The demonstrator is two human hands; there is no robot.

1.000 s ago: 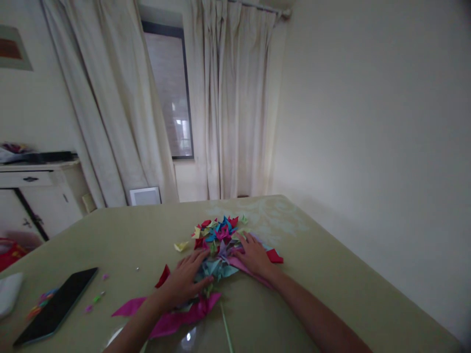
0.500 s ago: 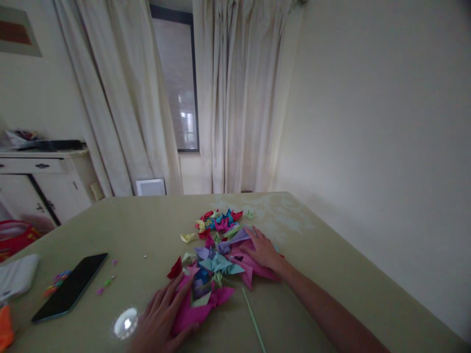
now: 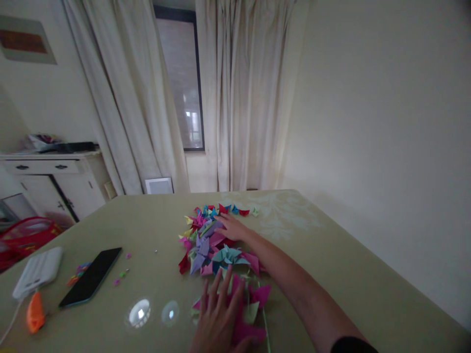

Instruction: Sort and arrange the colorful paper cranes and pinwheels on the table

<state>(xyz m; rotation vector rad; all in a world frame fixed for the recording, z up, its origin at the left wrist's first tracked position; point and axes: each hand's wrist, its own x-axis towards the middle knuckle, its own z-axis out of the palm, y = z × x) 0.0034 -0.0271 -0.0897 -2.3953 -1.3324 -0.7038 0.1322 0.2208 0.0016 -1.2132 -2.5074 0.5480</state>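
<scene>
A heap of folded paper cranes [image 3: 200,247] in purple, pink, red, teal and yellow lies along the middle of the table. My right hand [image 3: 231,228] reaches over its far part, fingers spread and resting on purple and pink cranes. My left hand [image 3: 221,306] lies flat with fingers apart on magenta paper cranes [image 3: 260,295] at the near end. Between the hands sits a light teal crane [image 3: 227,255]. A thin pale green stick or straw [image 3: 265,318] runs toward me beside the near cranes, its upper end among the paper.
To the left lie a black phone [image 3: 91,277], a white power-bank-like device [image 3: 39,272] with a cable, an orange object [image 3: 35,314] and small coloured beads [image 3: 117,282]. Two clear round dishes or lids [image 3: 139,314] stand near my left hand. A wall borders the table's right side.
My right hand has moved left and farther away over the heap. My left hand has shifted right onto the near magenta cranes. The cranes are pushed into a longer pile.
</scene>
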